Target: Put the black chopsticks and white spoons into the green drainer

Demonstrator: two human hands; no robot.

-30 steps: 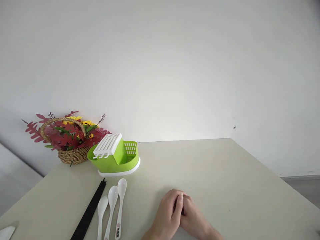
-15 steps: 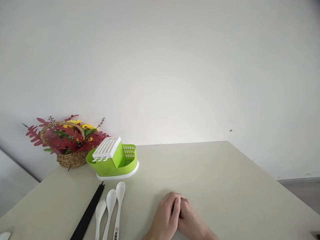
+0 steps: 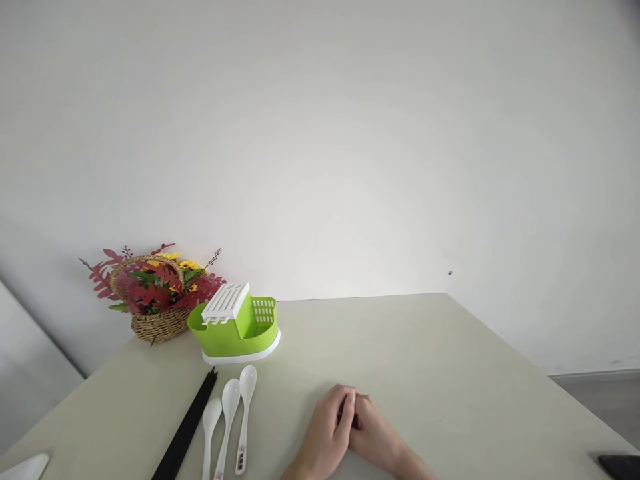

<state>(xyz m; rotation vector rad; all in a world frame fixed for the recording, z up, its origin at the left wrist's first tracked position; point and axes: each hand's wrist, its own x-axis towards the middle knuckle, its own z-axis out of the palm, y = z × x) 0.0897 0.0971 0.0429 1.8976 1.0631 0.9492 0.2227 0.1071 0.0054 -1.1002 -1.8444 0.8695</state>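
Note:
My left hand (image 3: pixel 324 432) and my right hand (image 3: pixel 374 435) are closed together at the front of the table, the left lapping over the right. Between them a small dark patch shows, and I cannot tell whether it is an object or shadow. Left of my hands lie three white spoons (image 3: pixel 245 413), bowls pointing away from me. Alongside the spoons is a bundle of black chopsticks (image 3: pixel 186 427), slanting toward the back. Neither hand touches the spoons or chopsticks.
A green utensil holder (image 3: pixel 225 339) with a white slotted top and base stands at the back left. Behind it is a wicker flower basket (image 3: pixel 159 325). A white object (image 3: pixel 31 467) lies at the left front, a black one (image 3: pixel 620 465) at the right edge. The wall borders the table's back.
My view has shifted a little, so the left-hand things appear further right and more of the black object at right shows. My hands remain closed together in the same place.

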